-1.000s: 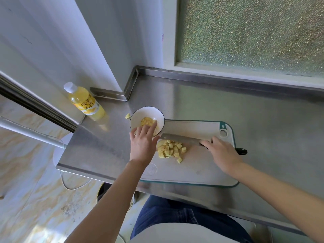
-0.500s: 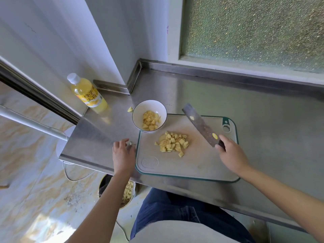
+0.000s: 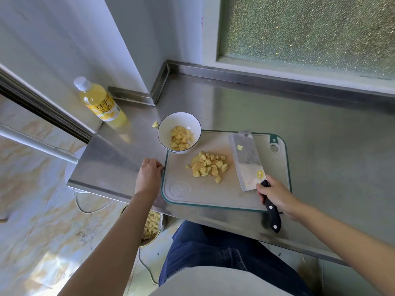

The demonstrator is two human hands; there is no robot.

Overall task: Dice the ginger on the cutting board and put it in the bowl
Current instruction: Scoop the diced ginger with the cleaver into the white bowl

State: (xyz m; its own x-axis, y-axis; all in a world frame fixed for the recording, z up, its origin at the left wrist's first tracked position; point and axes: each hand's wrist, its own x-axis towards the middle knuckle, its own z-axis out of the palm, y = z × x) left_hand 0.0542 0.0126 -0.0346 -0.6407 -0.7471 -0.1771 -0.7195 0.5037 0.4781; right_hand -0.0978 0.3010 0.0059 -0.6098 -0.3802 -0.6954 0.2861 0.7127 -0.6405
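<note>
Head view: right grip [image 3: 275,196] clamped on cleaver [image 3: 248,161], left grip [image 3: 149,174] loosely curled beside cutting board [image 3: 213,193], bottle [image 3: 100,103] labelled "橙子茉莉".

You have a loose heap of pale yellow ginger cubes [image 3: 208,166] lying left of centre on the grey, green-rimmed cutting board [image 3: 213,195], with more cubes [image 3: 180,138] inside the upright white bowl [image 3: 168,124] at its far left corner.

Bowl [image 3: 162,133] behind board [image 3: 196,195], cleaver [image 3: 245,159] on it
</note>
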